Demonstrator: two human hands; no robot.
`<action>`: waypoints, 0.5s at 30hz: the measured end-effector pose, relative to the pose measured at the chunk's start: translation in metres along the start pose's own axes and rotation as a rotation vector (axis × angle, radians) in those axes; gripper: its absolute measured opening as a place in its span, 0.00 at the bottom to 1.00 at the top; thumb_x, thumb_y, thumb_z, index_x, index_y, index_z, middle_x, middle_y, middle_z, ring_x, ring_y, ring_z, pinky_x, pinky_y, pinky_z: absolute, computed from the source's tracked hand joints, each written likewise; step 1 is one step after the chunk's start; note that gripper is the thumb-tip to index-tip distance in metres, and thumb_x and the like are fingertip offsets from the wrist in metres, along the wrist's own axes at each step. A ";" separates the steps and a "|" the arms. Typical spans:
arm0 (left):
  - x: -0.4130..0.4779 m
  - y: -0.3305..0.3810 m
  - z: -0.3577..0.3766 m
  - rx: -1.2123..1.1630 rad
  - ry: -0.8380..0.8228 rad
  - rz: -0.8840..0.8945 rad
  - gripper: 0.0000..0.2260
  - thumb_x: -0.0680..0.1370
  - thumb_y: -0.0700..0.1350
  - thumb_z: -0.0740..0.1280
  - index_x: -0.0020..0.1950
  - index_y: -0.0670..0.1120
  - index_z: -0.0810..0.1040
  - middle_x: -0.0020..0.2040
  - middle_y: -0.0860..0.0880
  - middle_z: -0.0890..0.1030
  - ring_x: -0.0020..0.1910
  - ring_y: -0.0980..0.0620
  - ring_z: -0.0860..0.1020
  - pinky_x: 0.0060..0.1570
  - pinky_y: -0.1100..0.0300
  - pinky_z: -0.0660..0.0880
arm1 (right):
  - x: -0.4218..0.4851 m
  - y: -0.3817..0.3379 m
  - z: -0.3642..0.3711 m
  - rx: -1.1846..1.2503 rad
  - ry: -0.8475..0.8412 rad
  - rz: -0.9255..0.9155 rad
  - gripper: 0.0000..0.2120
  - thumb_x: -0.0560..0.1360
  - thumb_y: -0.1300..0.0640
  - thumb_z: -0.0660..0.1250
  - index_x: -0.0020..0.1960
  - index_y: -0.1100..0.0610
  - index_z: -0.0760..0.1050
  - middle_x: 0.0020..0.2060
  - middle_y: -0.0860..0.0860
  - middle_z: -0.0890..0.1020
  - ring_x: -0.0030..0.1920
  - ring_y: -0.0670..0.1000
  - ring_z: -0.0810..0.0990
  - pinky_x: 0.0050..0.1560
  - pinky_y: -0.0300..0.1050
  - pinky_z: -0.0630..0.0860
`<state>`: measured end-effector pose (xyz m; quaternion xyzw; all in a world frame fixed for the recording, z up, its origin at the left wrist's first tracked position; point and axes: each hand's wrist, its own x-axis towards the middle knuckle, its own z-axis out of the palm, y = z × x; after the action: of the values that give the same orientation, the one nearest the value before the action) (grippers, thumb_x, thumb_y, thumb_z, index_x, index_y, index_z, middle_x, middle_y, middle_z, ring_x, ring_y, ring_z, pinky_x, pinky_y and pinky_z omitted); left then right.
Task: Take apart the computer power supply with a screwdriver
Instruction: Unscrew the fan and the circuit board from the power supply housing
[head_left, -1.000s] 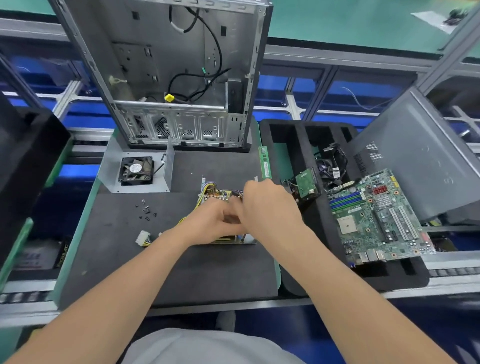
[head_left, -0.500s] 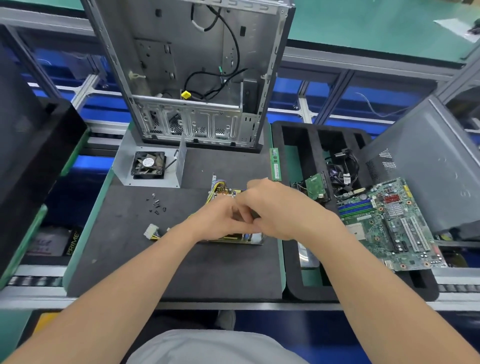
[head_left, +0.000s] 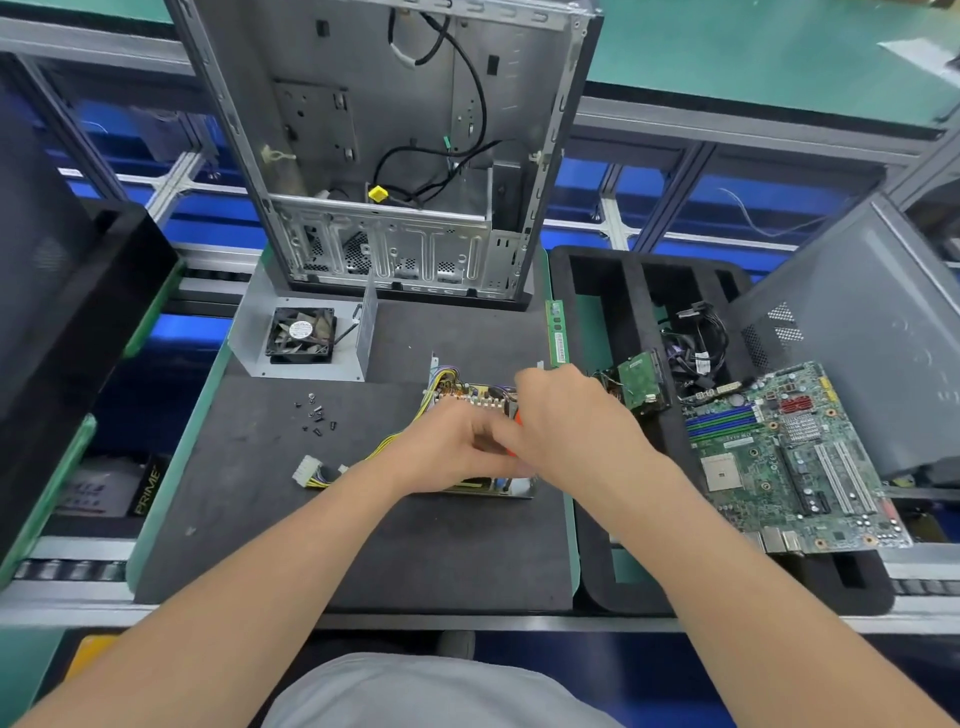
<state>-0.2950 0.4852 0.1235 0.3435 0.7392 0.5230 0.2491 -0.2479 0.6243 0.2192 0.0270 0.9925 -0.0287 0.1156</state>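
The opened power supply (head_left: 470, 391) lies on the dark mat, its circuit board and yellow wires exposed. Both hands meet right above it and hide most of it. My right hand (head_left: 571, 423) grips a screwdriver (head_left: 514, 417), of which only slivers of orange handle show between the hands. My left hand (head_left: 447, 452) has its fingers curled against the screwdriver's lower part; the tip is hidden. The supply's white connector (head_left: 306, 472) trails off to the left on yellow wires.
The supply's removed metal cover with its fan (head_left: 304, 338) lies at the back left, with loose screws (head_left: 317, 415) beside it. An empty PC case (head_left: 395, 156) stands behind. A RAM stick (head_left: 557, 332), black foam tray (head_left: 597, 291), hard drive (head_left: 641, 379), motherboard (head_left: 779, 457) and grey side panel (head_left: 857, 338) are to the right.
Both hands stay together over the power supply with only small shifts. The camera view has drifted, so the scene sits slightly further right and lower.
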 end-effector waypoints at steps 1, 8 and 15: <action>0.001 -0.003 0.000 -0.008 0.004 0.001 0.11 0.74 0.48 0.76 0.42 0.67 0.85 0.40 0.62 0.86 0.38 0.69 0.78 0.43 0.74 0.72 | 0.001 0.002 -0.002 0.008 -0.024 -0.030 0.12 0.80 0.49 0.65 0.48 0.57 0.69 0.34 0.51 0.65 0.43 0.62 0.78 0.31 0.44 0.64; 0.002 -0.010 0.001 0.056 0.003 -0.056 0.05 0.75 0.49 0.77 0.41 0.54 0.83 0.38 0.52 0.85 0.39 0.61 0.79 0.42 0.66 0.75 | -0.001 0.017 -0.017 0.078 -0.185 -0.311 0.06 0.76 0.58 0.69 0.46 0.52 0.72 0.40 0.51 0.78 0.43 0.59 0.79 0.43 0.53 0.81; 0.002 -0.005 0.002 0.038 -0.006 -0.031 0.07 0.74 0.52 0.75 0.42 0.66 0.84 0.44 0.59 0.87 0.45 0.64 0.83 0.50 0.68 0.77 | 0.003 0.027 -0.022 -0.054 -0.201 -0.539 0.06 0.72 0.61 0.71 0.40 0.50 0.79 0.40 0.46 0.72 0.43 0.52 0.77 0.44 0.52 0.80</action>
<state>-0.2962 0.4864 0.1185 0.3384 0.7535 0.5038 0.2529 -0.2541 0.6527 0.2386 -0.2438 0.9478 -0.0346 0.2024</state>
